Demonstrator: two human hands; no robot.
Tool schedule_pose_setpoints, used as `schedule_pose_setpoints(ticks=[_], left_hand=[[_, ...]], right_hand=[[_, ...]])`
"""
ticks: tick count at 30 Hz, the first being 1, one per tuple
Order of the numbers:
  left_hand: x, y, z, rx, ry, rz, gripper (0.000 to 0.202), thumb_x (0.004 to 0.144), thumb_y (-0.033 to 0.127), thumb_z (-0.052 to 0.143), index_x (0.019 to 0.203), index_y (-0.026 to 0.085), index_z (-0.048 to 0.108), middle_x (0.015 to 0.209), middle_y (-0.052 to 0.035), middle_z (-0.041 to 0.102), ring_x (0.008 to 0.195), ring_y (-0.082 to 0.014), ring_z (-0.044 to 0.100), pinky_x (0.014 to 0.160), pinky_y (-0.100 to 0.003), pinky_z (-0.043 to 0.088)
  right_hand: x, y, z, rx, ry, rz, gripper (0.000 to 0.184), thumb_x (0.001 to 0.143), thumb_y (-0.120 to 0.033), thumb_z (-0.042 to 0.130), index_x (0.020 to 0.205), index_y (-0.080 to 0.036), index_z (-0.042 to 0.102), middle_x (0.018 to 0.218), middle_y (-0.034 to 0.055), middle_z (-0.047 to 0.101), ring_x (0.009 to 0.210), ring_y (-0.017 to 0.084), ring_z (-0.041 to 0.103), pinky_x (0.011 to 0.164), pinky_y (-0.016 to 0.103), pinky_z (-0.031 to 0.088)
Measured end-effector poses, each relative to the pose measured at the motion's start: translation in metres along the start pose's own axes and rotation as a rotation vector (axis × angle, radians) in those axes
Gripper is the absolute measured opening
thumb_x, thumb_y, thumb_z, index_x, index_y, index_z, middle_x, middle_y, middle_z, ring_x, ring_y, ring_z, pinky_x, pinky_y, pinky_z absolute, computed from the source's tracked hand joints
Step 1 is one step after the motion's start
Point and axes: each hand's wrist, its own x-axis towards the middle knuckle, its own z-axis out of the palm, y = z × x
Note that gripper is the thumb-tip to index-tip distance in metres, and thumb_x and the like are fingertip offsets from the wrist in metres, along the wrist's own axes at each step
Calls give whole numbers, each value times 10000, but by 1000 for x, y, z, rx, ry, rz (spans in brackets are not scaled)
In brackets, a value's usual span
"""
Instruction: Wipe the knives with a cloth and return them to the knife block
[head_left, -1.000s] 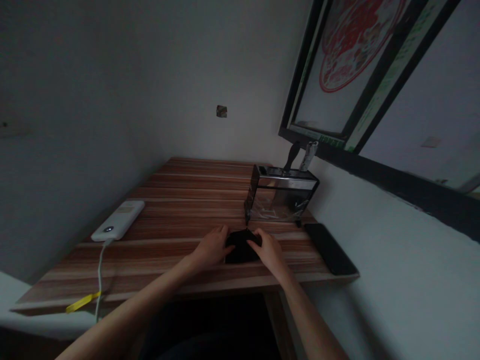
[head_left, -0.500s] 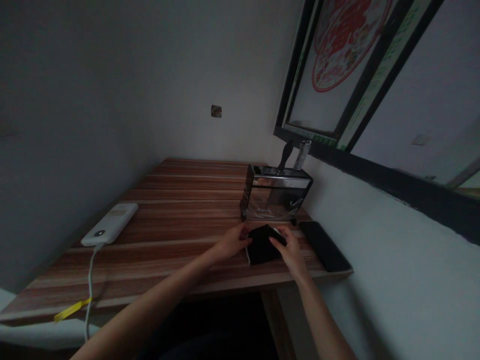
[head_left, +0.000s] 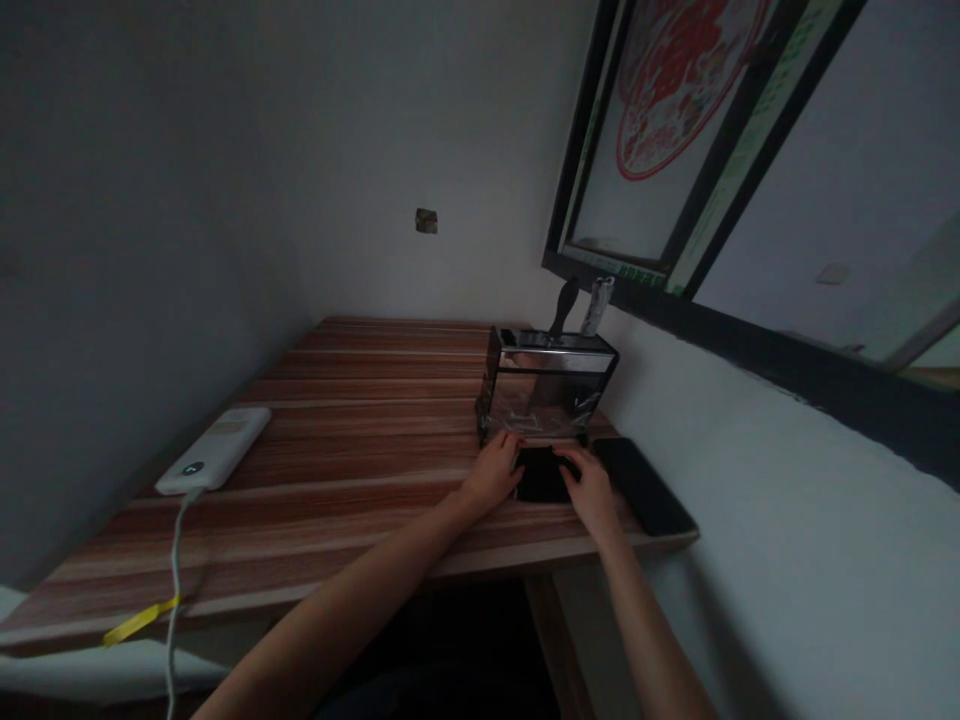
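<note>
A dark, roughly rectangular black cloth (head_left: 541,476) lies near the table's front edge, a thin pale line along its left side. My left hand (head_left: 495,472) grips its left edge, fingers bent at the upper corner. On the opposite side, my right hand (head_left: 589,484) has its fingertips closed on the upper right part. The dim light hides whether the cloth is folded in layers. Just behind both hands stands a knife block (head_left: 551,385) with clear sides, a black handle (head_left: 564,305) and a pale wrapped handle (head_left: 598,306) rising from its top.
To the right of my right hand lies a flat black slab (head_left: 645,485), its kind unclear. A white power bank (head_left: 217,450) with a cable (head_left: 177,590) and yellow tag (head_left: 141,622) sits at the left of the wooden table (head_left: 360,470). A dark-framed window (head_left: 660,270) borders the right.
Both hands have shifted slightly, the left one to the right. The cloth's raised upper corner has gone down, and it now lies flatter and more squarely between my hands.
</note>
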Motion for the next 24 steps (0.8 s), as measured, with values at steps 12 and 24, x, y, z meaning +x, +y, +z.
schedule_pose_setpoints(ticks=[12,24], left_hand=[[-18,4,-3,300,-48,176,248,799,207,568,1047,206,557,1115,-69,553,1074,-226,492,941,-379,398],[-20,9,-5,331,-81,191,262,842,273,537,1089,191,569,1147,-80,574,1046,-222,539,910,-362,424]], right_hand=[[-7,-17,-2,-381,30,-80,237,868,-243,473,1000,-199,664,1050,100,603,1011,258,506,905,410,390],[-8,-20,-1,-484,24,-89,219,846,-187,482,958,-209,669,962,96,608,944,253,522,832,383,406]])
